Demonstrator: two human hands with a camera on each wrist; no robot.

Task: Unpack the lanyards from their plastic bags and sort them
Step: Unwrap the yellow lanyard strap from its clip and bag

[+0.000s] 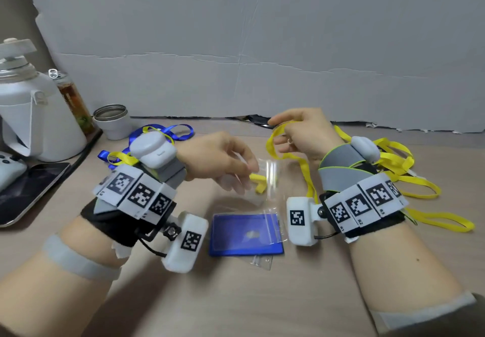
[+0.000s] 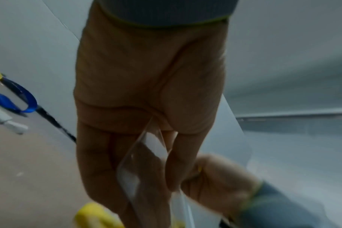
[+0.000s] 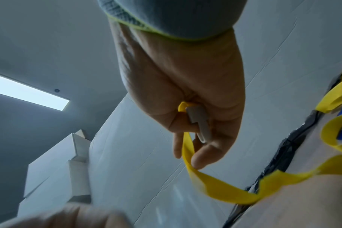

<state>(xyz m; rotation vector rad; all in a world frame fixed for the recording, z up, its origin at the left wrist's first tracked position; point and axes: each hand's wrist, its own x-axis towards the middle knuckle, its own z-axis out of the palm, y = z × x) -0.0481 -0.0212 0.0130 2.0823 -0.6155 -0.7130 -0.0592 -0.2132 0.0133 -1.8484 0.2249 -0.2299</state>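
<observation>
Blue card holder [image 1: 246,234] nearest; left hand [image 1: 223,160] pinches clear bag [image 1: 267,176], raised right hand [image 1: 301,134] fingers curled round yellow lanyard [image 1: 305,171].

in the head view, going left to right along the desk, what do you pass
white jug → metal cup → blue and yellow lanyards → left hand holding the clear plastic bag → right hand gripping a yellow lanyard → pile of yellow lanyards
</observation>
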